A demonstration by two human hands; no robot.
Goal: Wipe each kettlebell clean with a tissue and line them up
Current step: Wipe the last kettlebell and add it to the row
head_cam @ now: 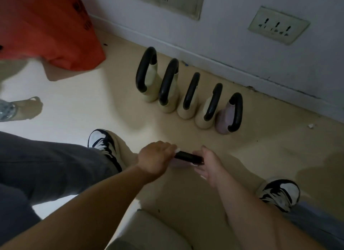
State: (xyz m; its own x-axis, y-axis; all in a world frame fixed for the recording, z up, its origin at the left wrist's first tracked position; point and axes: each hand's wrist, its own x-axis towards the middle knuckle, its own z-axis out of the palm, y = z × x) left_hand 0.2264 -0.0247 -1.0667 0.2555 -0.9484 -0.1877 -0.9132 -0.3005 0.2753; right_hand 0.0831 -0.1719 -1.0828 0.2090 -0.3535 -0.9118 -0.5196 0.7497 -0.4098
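Gripping the black handle [188,156] of a pale kettlebell [181,165] on the floor [74,110], the left hand [156,157] has its fingers curled over one end. The right hand [209,165] touches the other end; I cannot tell whether its fingers close on it. Five kettlebells [184,111] stand in a row along the wall [242,44], four cream and one lilac.

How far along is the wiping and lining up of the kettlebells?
Looks done: five kettlebells stand in a row by the wall, ending in a pink kettlebell. In hand: a sixth kettlebell, left hand gripping its black handle, right hand at the other end; no tissue clearly visible. Left: finish wiping it and probably set it beside the pink one.
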